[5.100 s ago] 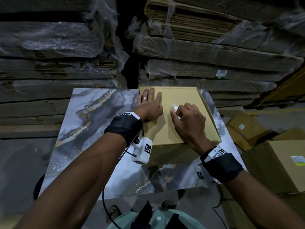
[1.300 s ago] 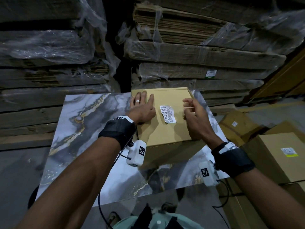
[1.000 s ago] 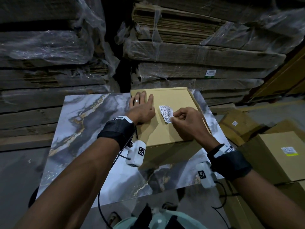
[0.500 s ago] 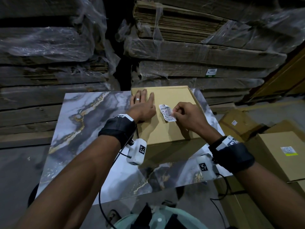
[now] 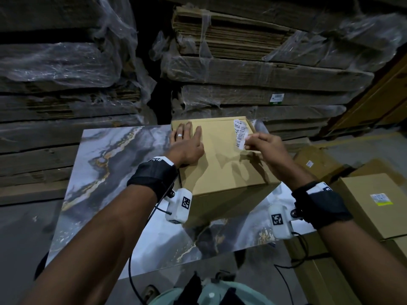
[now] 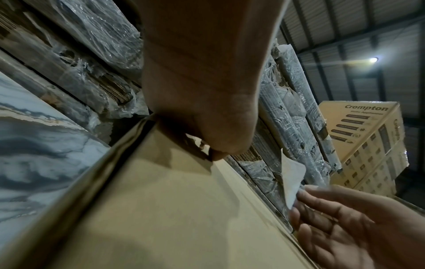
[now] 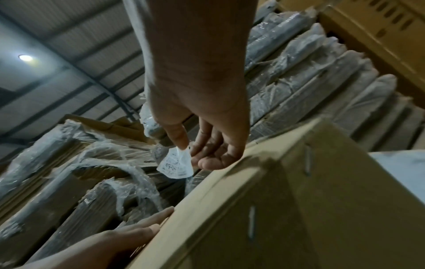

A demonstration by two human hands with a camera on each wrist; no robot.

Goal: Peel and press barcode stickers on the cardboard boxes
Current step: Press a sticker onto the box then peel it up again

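Observation:
A tan cardboard box (image 5: 220, 168) stands on the marble-patterned table (image 5: 105, 172). My left hand (image 5: 187, 137) lies flat with straight fingers on the box's far left top, holding it steady. My right hand (image 5: 247, 143) pinches the lower end of a white barcode sticker (image 5: 240, 133) between thumb and fingertips, lifted above the box's far right corner. In the right wrist view the sticker (image 7: 176, 163) hangs curled from the pinch, clear of the box (image 7: 276, 209). The left wrist view shows the sticker (image 6: 292, 178) standing upright in the air above the box edge.
Plastic-wrapped stacks of flattened cardboard (image 5: 253, 69) rise right behind the table. Several labelled cardboard boxes (image 5: 374, 201) sit on the floor to the right. A printed carton (image 6: 365, 138) stands further off. The table's left half (image 5: 99, 150) is bare marble.
The sticker lay on the box top a second ago. My right hand pinched its edge and has lifted it up toward the far right corner. The left hand has stayed flat.

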